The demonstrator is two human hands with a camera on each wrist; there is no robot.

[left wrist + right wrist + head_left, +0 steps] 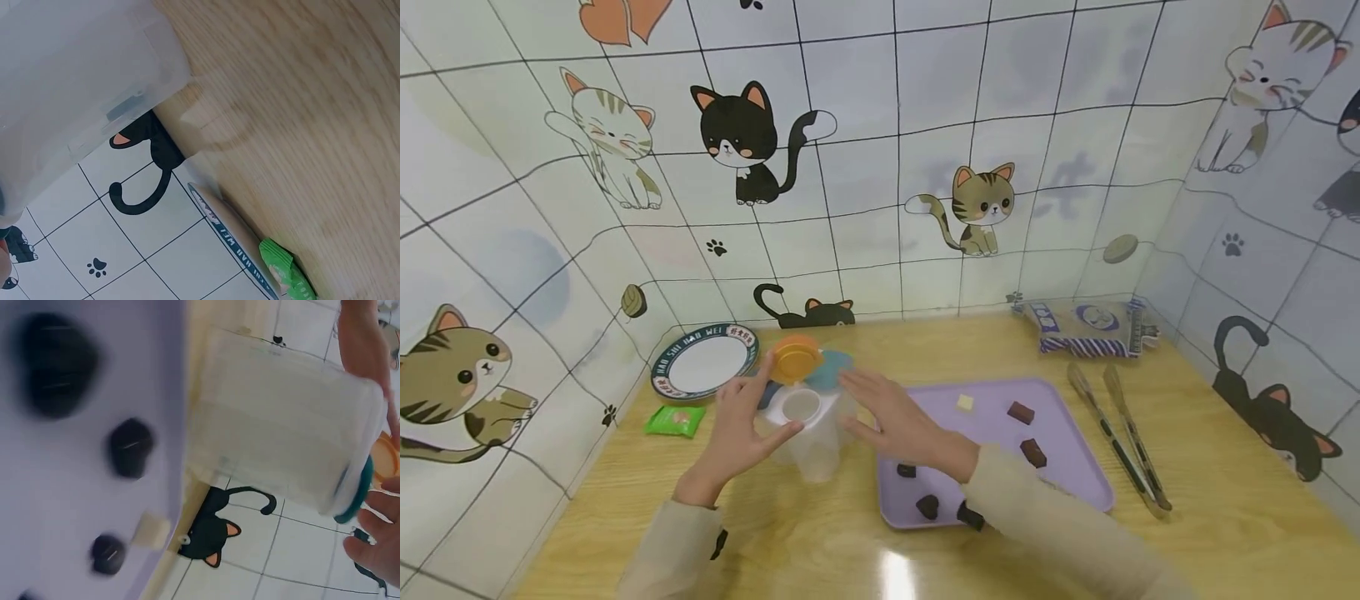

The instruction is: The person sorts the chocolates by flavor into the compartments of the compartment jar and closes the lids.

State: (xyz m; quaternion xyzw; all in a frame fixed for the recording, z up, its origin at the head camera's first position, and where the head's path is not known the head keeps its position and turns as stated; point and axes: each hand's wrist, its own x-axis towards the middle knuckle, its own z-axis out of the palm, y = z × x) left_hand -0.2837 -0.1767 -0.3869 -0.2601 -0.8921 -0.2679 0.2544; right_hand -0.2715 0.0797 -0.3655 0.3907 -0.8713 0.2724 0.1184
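A translucent container (pixel 816 450) with several flip lids stands on the table. Its orange lid (pixel 796 360) is raised over a round opening, and a blue lid (pixel 829 371) lies beside it. My left hand (pixel 737 425) is at the container's left side, index finger by the orange lid and thumb stretched across the front of the top. With fingers extended, my right hand (pixel 898 421) is against the blue lid's right side. In the right wrist view, right fingers (pixel 381 534) are close to the teal lid edge (pixel 357 494). Whether they press it is unclear.
Right of the container, a purple tray (pixel 1075 467) bears several dark pieces and a pale cube (pixel 965 403). Tongs (pixel 1120 442) lie farther right, below a plastic packet (pixel 1090 327). A rimmed plate (pixel 706 362) and green packet (pixel 675 421) are at left.
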